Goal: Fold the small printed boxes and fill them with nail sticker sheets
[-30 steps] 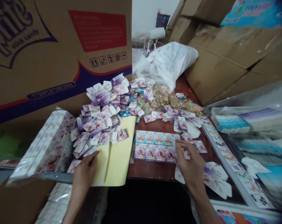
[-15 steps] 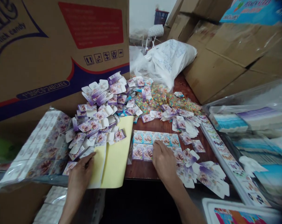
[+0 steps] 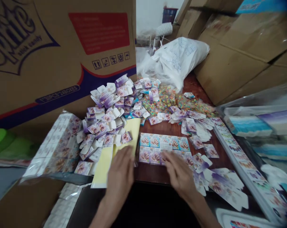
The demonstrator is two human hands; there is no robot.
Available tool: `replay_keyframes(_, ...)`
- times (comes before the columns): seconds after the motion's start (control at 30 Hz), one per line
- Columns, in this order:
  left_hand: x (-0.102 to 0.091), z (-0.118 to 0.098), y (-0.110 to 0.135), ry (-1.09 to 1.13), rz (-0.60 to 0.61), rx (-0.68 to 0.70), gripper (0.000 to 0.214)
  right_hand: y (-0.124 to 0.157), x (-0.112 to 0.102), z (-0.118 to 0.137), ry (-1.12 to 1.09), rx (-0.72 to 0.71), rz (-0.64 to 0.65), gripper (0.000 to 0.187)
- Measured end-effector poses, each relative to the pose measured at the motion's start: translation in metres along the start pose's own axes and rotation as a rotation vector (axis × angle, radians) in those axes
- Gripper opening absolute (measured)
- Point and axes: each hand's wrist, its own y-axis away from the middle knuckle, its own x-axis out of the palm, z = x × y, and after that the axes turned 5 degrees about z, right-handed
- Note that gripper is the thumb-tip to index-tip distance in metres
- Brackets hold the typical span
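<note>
Two rows of small flat boxes printed with hands, blue-topped at the back and purple in front, lie side by side on the dark red table. A whitish face shows among them near the middle. My right hand is at the near edge of the rows, its slightly bent fingers apart and reaching over the purple boxes; I see nothing in it. My left hand, somewhat blurred, is over the yellow sheet, left of the rows, with fingers stretched out. Part of the sheet is hidden behind it.
A heap of purple-white boxes lies at left, beside a plastic-wrapped stack and a large carton. Small colourful packets and a white sack are behind. Flattened boxes lie to the right.
My left hand has left the yellow sheet's left edge and moved right. My right hand has shifted slightly right and nearer me, off the middle boxes. The view has turned a little left.
</note>
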Motion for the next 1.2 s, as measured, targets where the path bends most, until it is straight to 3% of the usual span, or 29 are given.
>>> replay_keyframes(0.07,0.02,-0.023,-0.011,-0.004,0.103,0.144,0.035,-0.003,-0.001,-0.018,0.116,0.065,-0.02,0.044)
replay_keyframes(0.17,0.049,-0.046,-0.019,-0.06,0.278,0.318,0.041,-0.005,0.006,-0.038,0.258,0.027,0.109,0.044)
replay_keyframes(0.27,0.065,-0.054,-0.018,-0.129,0.359,0.338,0.047,-0.001,0.014,-0.046,0.341,-0.005,0.177,0.045)
replay_keyframes(0.43,0.064,-0.053,-0.013,-0.216,0.389,0.306,0.053,0.005,0.014,-0.054,0.394,0.071,0.139,0.048)
replay_keyframes(0.63,0.063,-0.049,-0.009,-0.235,0.383,0.319,0.053,-0.001,0.005,-0.05,0.458,0.282,0.091,0.055)
replay_keyframes(0.83,0.071,-0.048,-0.007,-0.151,0.397,0.329,0.052,-0.006,0.015,-0.029,0.329,0.056,0.21,0.049)
replay_keyframes(0.9,0.069,-0.048,-0.009,-0.065,0.385,0.31,0.052,-0.001,0.013,-0.039,0.327,0.153,0.202,0.048)
replay_keyframes(1.0,0.058,-0.041,-0.011,0.157,0.355,0.239,0.051,0.008,-0.004,-0.062,0.274,0.424,0.12,0.052)
replay_keyframes(1.1,0.045,-0.028,-0.013,0.337,0.308,-0.016,0.047,0.013,-0.025,-0.08,0.074,0.668,0.006,0.058)
replay_keyframes(1.2,0.041,-0.018,-0.011,0.426,0.268,-0.283,0.048,0.008,-0.035,-0.09,-0.157,0.818,0.013,0.055)
